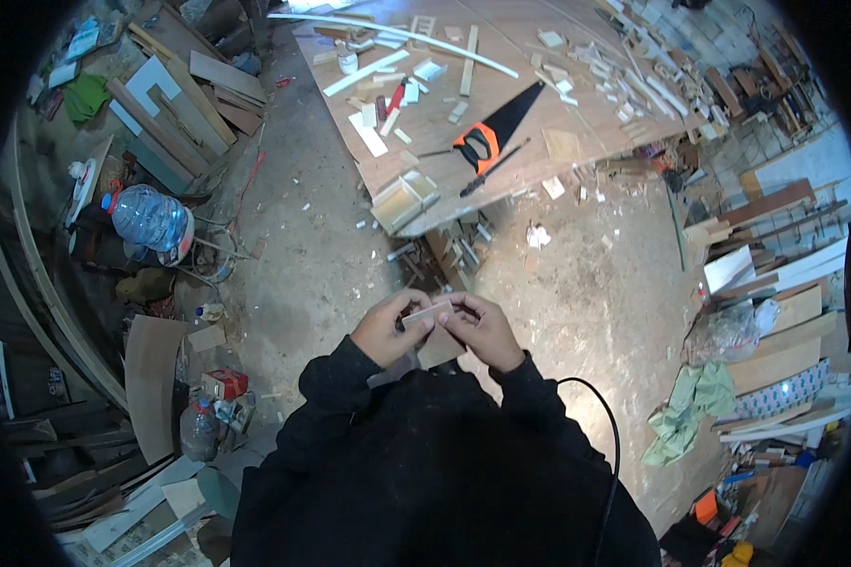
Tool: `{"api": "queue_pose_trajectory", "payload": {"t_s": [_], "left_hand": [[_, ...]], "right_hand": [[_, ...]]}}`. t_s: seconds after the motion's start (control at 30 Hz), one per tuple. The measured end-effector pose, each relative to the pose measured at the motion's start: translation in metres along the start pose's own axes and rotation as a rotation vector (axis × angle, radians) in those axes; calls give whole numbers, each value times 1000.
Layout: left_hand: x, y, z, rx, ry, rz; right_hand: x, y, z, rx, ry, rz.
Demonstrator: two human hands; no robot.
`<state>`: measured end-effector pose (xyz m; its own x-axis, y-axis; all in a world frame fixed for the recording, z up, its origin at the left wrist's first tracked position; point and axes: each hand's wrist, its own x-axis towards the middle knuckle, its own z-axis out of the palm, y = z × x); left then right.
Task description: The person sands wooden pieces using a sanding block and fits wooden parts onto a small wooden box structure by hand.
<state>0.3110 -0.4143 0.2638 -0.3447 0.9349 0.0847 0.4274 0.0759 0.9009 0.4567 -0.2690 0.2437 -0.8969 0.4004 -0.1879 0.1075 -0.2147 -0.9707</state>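
Note:
Close in front of my body, my left hand (384,328) and my right hand (485,331) pinch a small, thin piece of wood (427,314) between thumbs and fingers. Both hands are closed, with the thumbs near each other on the piece. Just below it a flat tan surface (439,351) shows between my wrists; whether it is joined to the held piece I cannot tell. Beyond my hands, the near corner of the worktable bears a small wooden box-like assembly (407,200). A handsaw (497,128) with an orange and black handle lies farther back, beside a dark slim tool (494,168).
Wood offcuts, a red-handled tool (394,98) and a long white strip (397,32) lie on the worktable (529,194). To the left stands a large water bottle (151,219). Boards and a green cloth (695,408) line the right. A black cable (607,416) hangs at my right side.

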Motion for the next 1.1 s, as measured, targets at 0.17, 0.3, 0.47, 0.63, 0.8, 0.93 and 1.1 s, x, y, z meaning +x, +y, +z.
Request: {"api": "queue_pose_trajectory", "payload": {"t_s": [0.17,0.3,0.47,0.63,0.8,0.93,1.1], "left_hand": [[1,-8,23,-519,-13,-307],[23,-26,22,-536,171,-330],[63,-50,0,-574,232,-342],[131,-96,-44,-508,45,-318],[238,-165,-90,-193,-371,-69],[308,-197,-114,-71,-547,-8],[356,-293,-121,-226,-278,-174]], "right_hand": [[-16,-2,-8,6,86,-13],[-12,-4,-20,76,130,5],[15,-6,-34,49,126,58],[78,-9,-35,-73,150,21],[181,6,-38,-88,228,3],[254,23,-48,57,306,61],[318,68,-77,-274,709,-57]]}}
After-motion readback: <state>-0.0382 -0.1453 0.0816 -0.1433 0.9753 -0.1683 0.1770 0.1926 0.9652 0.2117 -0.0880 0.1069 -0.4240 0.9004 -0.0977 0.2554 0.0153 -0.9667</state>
